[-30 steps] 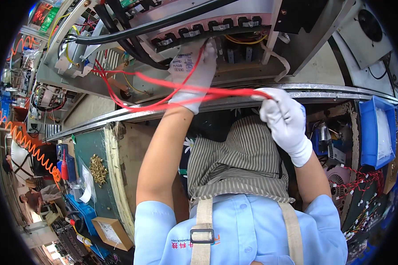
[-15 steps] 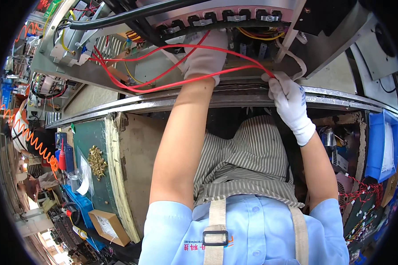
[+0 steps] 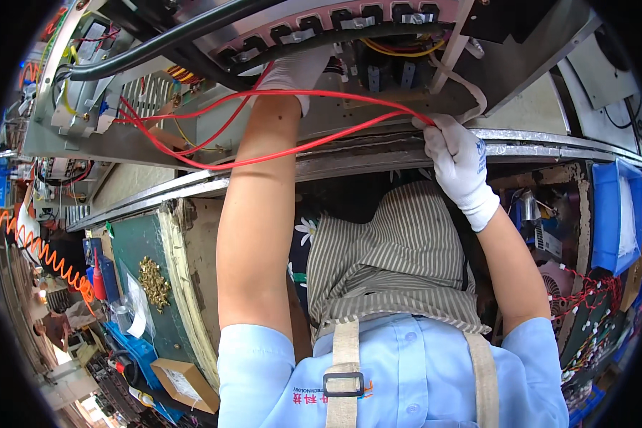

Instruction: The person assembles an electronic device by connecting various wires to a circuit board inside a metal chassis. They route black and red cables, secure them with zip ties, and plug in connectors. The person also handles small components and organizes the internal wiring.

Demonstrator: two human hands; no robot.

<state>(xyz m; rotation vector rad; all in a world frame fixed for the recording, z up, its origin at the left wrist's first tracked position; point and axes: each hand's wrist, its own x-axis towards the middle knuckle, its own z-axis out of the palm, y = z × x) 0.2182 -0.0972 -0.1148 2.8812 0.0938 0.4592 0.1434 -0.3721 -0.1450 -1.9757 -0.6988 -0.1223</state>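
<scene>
My right hand (image 3: pixel 458 158), in a white glove, is closed on a bend of red wire (image 3: pixel 321 145) at the front edge of a metal cabinet (image 3: pixel 328 146). From there the wire runs left in long loops into the cabinet, crossing over my left forearm. My left hand (image 3: pixel 296 75), gloved too, reaches deep into the cabinet under a pink strip (image 3: pixel 321 32) carrying black holders with metal clips. Its fingers are hidden behind that strip and a black cable, so what they touch does not show.
A thick black cable (image 3: pixel 171 44) crosses the cabinet's upper left. A white strap (image 3: pixel 471 89) hangs near my right hand. Brass fittings (image 3: pixel 154 284) lie on a green mat at left, beside a cardboard box (image 3: pixel 185 385). A blue bin (image 3: pixel 615 217) stands at right.
My left arm has shifted to the left, still reaching inside the cabinet. My right hand keeps its hold on the red wire. The view has turned slightly.
</scene>
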